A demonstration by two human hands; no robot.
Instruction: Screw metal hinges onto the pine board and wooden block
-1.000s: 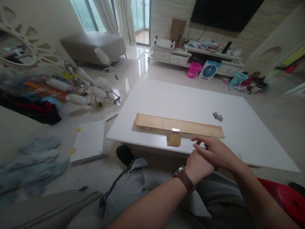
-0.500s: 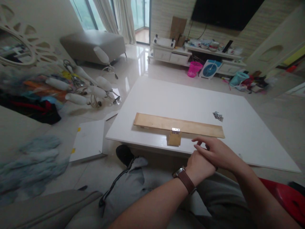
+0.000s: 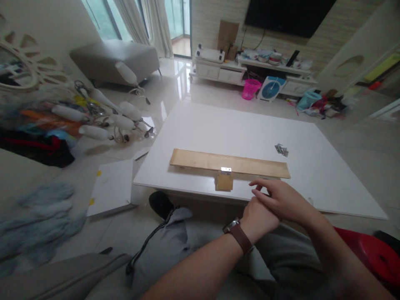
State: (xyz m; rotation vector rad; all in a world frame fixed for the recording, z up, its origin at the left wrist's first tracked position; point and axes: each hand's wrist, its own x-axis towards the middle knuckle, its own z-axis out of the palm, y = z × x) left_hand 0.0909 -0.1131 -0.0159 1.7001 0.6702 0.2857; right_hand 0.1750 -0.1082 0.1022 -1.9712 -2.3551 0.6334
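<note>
My left hand [image 3: 261,218], with a brown-strapped watch [image 3: 239,235] on its wrist, rests above my lap, its fingers mostly hidden. Across it lies my right hand [image 3: 283,198], thumb and forefinger apart, holding nothing. Beyond them a long wooden board [image 3: 203,160] lies on the large white panel [image 3: 225,125]. A metal hinge [image 3: 226,170] sits at the board's near edge, where a small wooden block [image 3: 225,182] meets it. Farther right on the panel is a small pile of metal hinges [image 3: 281,150]. Neither hand touches the wood.
A white board [image 3: 111,187] with yellow tape lies on the floor at left, near a chandelier [image 3: 121,114] and a grey cloth [image 3: 46,221]. At lower right stands a red stool [image 3: 368,250]. A pink basket [image 3: 251,88] and a box fan [image 3: 271,88] stand by the TV cabinet.
The view has shifted slightly, so the scene sits a little farther left. Both hands keep the same crossed pose, and the board and hinges have not moved.
</note>
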